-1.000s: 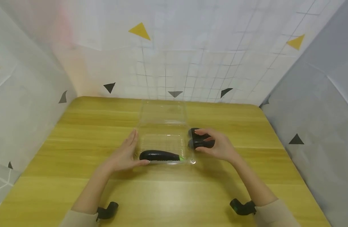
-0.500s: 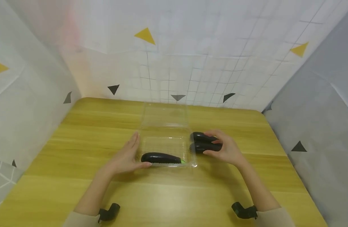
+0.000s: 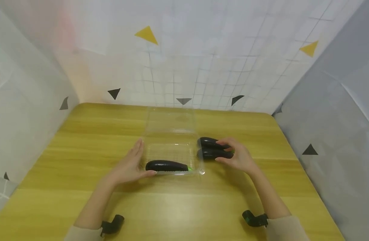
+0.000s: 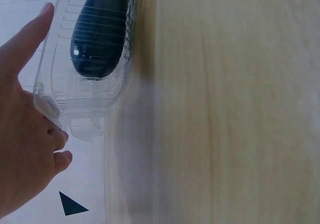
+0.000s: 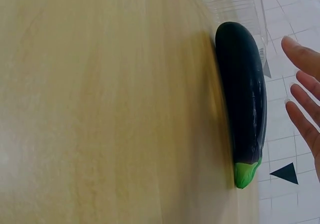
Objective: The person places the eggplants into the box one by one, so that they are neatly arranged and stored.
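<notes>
An open clear plastic clamshell container (image 3: 169,139) lies on the table, its lid folded toward the wall. Inside, along the near side, lies one dark eggplant (image 3: 166,165) with a green stem end. My left hand (image 3: 128,167) holds the container's left end, thumb at the near rim and fingers along the side. Beside the container's right edge, two more eggplants lie side by side, a far eggplant (image 3: 209,142) and a near eggplant (image 3: 212,154). My right hand (image 3: 237,156) hovers at their right ends, thumb and fingers spread; the right wrist view shows the fingers (image 5: 302,114) apart from them.
The wooden table (image 3: 178,207) extends in front and to both sides. White sheets (image 3: 184,67) with black and yellow triangles stand behind and at the sides. A black wrist mount (image 3: 112,224) sticks out from the left forearm, another black mount (image 3: 254,218) from the right.
My right hand has drawn back to the right, uncovering more of the two eggplants outside the container. The left hand stays at the container. The head view has shifted slightly.
</notes>
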Tool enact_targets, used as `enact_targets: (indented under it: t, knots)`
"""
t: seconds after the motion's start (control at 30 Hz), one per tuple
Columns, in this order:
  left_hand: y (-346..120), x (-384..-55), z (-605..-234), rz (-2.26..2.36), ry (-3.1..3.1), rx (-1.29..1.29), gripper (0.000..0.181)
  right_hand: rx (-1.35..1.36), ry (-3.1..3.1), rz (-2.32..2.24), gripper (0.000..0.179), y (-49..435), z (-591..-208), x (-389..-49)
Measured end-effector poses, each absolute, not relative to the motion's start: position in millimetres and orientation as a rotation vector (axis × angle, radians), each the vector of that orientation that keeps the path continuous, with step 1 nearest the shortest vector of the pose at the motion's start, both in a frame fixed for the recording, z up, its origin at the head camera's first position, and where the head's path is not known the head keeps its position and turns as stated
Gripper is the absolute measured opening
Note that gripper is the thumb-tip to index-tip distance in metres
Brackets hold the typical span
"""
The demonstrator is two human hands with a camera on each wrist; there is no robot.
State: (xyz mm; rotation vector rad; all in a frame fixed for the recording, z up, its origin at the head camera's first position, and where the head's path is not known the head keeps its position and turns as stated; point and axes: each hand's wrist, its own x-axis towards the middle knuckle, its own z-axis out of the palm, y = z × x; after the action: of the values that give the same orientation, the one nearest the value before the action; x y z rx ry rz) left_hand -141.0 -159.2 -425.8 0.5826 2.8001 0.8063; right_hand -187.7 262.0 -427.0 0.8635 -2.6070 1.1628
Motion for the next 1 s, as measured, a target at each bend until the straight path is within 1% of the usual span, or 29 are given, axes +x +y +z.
enact_targets:
  t: [0.23,1.0]
  knots:
    - [-161.9,-143.2,-424.4,0.766,2.805,0.576,0.122,0.811,-2.663,1.141,0.051,262.1,-431.0,-193.2]
    - [-161.9,-142.0,-423.5,0.774,2.785,0.552,0.121,0.758,-2.766,0.995,0.046,263.6,-450.5,-203.0]
